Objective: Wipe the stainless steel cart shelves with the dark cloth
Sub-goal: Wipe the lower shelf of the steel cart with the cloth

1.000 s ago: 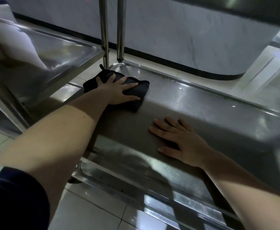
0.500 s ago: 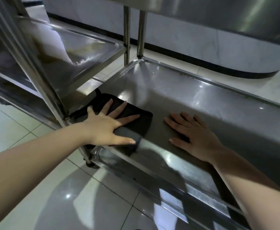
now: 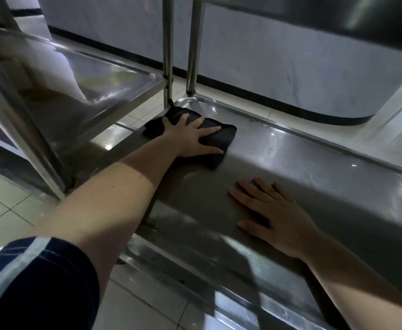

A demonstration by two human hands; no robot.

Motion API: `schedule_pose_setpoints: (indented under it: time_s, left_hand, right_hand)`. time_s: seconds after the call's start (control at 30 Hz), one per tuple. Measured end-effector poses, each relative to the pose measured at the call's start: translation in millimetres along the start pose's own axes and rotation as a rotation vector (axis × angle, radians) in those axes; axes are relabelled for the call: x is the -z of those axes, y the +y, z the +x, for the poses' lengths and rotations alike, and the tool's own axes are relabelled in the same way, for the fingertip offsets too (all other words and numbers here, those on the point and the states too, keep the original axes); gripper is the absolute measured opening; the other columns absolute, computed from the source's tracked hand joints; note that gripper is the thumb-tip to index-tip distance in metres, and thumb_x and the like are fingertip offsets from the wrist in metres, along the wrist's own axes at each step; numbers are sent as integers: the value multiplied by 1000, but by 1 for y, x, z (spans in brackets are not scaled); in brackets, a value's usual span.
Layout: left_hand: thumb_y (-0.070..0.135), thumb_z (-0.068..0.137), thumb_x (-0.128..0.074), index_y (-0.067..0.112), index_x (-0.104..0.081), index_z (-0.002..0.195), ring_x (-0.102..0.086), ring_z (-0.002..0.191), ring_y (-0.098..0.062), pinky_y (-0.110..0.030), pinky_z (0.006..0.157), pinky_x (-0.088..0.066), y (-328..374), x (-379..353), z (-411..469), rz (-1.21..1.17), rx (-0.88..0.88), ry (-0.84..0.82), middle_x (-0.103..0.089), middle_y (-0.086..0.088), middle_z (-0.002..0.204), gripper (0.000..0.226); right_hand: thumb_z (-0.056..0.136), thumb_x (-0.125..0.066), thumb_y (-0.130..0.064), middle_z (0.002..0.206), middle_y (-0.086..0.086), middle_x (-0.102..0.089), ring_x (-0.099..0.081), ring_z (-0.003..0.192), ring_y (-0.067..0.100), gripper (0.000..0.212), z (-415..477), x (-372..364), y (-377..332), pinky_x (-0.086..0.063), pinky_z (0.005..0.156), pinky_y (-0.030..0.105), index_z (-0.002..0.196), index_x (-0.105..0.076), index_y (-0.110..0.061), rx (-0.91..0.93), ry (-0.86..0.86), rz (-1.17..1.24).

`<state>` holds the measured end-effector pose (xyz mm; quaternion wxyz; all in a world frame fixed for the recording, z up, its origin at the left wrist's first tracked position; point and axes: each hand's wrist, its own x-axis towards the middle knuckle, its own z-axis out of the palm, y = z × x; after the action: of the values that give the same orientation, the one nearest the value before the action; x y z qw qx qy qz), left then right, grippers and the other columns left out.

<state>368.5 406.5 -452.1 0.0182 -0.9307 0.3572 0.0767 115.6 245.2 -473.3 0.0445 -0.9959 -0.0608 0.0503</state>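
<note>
A folded dark cloth (image 3: 223,136) lies near the far left corner of the lower stainless steel cart shelf (image 3: 314,167). My left hand (image 3: 190,136) presses flat on the cloth with fingers spread and straight, covering most of it. My right hand (image 3: 273,213) rests palm down on the bare shelf nearer the front edge, to the right of the cloth, fingers straight and holding nothing. The shelf has a raised rim all round.
Two upright steel posts (image 3: 193,44) rise at the shelf's far left corner. A second steel cart (image 3: 105,91) stands close on the left, its shelf higher. The upper shelf (image 3: 338,13) hangs overhead. A white wall with a dark base strip runs behind; the floor is pale tile.
My left hand has pushed the cloth from the shelf's near left edge back to the far left corner. My right hand has stayed flat in the same spot.
</note>
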Motion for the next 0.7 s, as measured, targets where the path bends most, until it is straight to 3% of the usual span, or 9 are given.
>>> schedule_pose_setpoints:
  time_s: [0.23,0.37,0.7]
  left_hand:
    - [96,65,-21,66,10,143,14,150,-34,-75,108,0,-13,-5,-74,-16,9,-92,16,12,164,89]
    - [95,63,-22,69,13,139,19,149,-30,-74,109,3,-20,-14,-133,-28,28,-144,23,15,161,88]
    - [92,71,-30,67,7,142,18,149,-33,-71,111,5,-19,-17,-201,-121,157,-210,25,12,161,83]
  right_hand:
    - [68,11,-91,152,-33,16,11,144,-1,69,3,3,-3,10,118,30,133,14,-71,-8,-25,21]
    - [75,-3,-84,153,-30,12,4,149,6,68,0,5,-5,7,119,33,139,9,-64,-10,-25,31]
    - [77,-6,-81,155,-28,7,-1,151,11,69,-2,3,-8,4,120,37,142,5,-61,-14,-13,36]
